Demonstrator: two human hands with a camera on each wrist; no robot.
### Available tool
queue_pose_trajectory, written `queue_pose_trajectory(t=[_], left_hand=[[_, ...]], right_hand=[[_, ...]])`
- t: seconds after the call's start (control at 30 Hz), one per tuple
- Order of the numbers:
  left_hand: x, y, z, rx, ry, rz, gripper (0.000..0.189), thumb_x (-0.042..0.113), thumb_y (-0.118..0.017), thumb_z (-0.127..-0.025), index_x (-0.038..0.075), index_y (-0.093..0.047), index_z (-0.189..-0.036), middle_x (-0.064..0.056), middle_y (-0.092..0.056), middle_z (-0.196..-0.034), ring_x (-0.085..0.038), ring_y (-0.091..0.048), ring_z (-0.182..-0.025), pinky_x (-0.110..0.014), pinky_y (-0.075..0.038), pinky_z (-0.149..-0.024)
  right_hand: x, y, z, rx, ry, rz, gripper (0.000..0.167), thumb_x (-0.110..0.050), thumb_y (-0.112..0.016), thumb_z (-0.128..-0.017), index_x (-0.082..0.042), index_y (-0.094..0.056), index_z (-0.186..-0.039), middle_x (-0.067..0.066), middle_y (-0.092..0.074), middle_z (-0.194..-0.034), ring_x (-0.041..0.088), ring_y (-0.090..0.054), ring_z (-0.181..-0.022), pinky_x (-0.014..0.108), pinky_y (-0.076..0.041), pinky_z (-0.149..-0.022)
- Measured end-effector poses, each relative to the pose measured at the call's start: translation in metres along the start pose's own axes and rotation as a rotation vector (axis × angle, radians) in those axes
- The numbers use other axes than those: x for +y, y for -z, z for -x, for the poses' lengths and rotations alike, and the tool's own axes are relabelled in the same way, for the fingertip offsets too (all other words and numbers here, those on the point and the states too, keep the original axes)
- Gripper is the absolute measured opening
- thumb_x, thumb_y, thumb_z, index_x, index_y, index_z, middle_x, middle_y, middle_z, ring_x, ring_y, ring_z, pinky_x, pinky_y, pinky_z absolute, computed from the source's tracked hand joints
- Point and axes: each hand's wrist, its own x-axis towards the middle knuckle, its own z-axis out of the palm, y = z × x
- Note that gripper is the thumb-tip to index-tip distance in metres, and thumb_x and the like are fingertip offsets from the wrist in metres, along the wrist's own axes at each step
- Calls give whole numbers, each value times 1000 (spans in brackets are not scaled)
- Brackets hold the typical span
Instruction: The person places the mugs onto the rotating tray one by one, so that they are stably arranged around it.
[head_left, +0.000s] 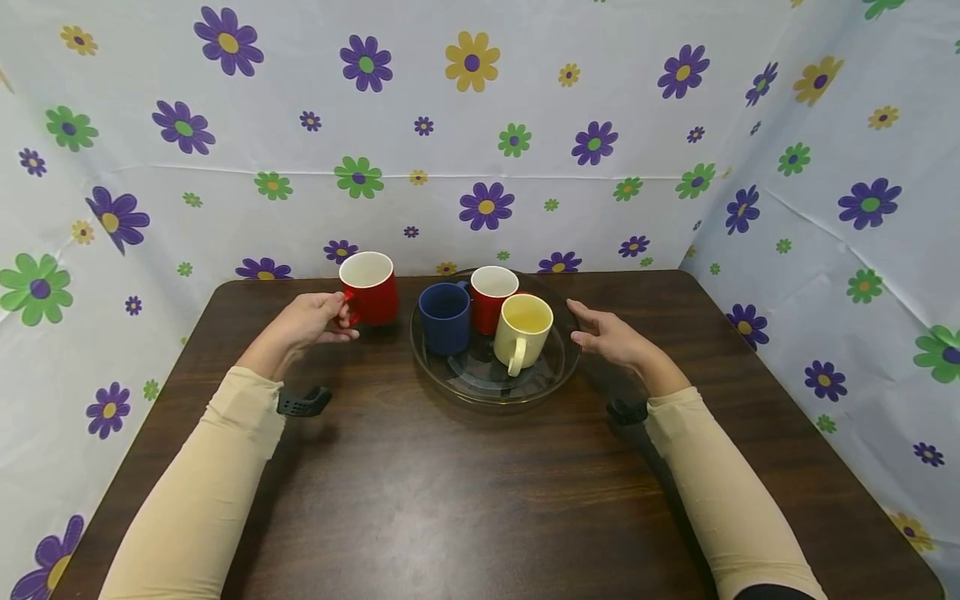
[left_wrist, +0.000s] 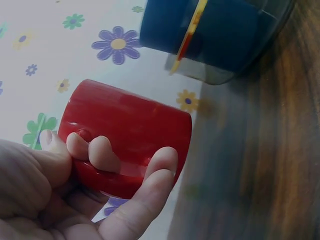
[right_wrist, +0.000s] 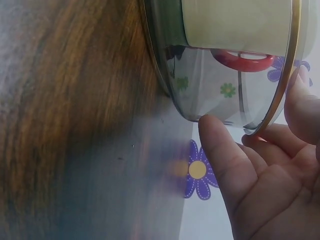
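At the left of the dish, my left hand (head_left: 311,321) holds a red mug (head_left: 375,292) with a white inside by its handle. In the left wrist view, the fingers curl through and around that handle, and the red mug (left_wrist: 130,130) is close over the table. My right hand (head_left: 611,333) is at the right side of a clear glass dish (head_left: 487,387), its fingertips at the rim and wall. Inside the dish stand a blue mug (head_left: 445,321), a second red mug (head_left: 491,300) and a pale yellow mug (head_left: 523,333), handle toward me.
The dark wooden table (head_left: 435,492) runs up to a flowered cloth wall (head_left: 420,150) at the back, with more of this cloth at both sides. The glass dish (right_wrist: 225,105) has a gold-coloured rim. A dark band (head_left: 303,402) sits on the left wrist.
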Motion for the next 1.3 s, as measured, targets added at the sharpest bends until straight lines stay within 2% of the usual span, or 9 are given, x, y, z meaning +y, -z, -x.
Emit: queue_pose_trajectory(t=[0.17, 0.43, 0.87, 1.03, 1.3], left_hand=[[7, 8, 9, 7, -5, -38, 36, 33, -42, -109, 2, -53, -95, -10, -54, -91, -19, -72, -88, -43, -56, -94], [15, 13, 21, -10, -43, -59, 36, 32, -42, -109, 2, -53, -92, -8, -55, -87, -18, -73, -86, -30, -60, -81], [29, 12, 34, -40, -94, -96, 35, 30, -41, -110, 2, -51, -91, -8, -54, -87, -17, -73, -86, -31, -60, -82], [33, 12, 41, -52, -125, -121, 34, 26, -40, -111, 0, -50, -92, -9, -53, -87, -16, -73, -87, -30, -60, -82], [39, 6, 48, -83, -156, -113, 35, 24, -41, -111, 0, -51, -88, -9, -52, -85, -18, -74, -86, -32, -60, -82]], right_hand=[[1, 1, -2, -11, -8, 0, 68, -8, -50, -107, -11, -13, -163, 16, 2, -169, 45, -23, -149, 49, -43, -107], [3, 3, -4, -23, -6, -23, 68, -6, -49, -107, -11, -12, -163, 15, 3, -169, 44, -18, -151, 49, -43, -106], [0, 4, -6, -20, -35, -7, 68, -6, -48, -107, -13, -13, -164, 14, 1, -170, 43, -17, -152, 54, -40, -109], [0, 4, -6, -28, -16, -10, 67, -6, -48, -107, -12, -12, -164, 16, 2, -169, 44, -15, -152, 55, -40, -109], [1, 4, -6, -29, -38, -32, 67, -5, -47, -107, -15, -13, -164, 14, 3, -170, 44, -17, -151, 54, -40, -109]])
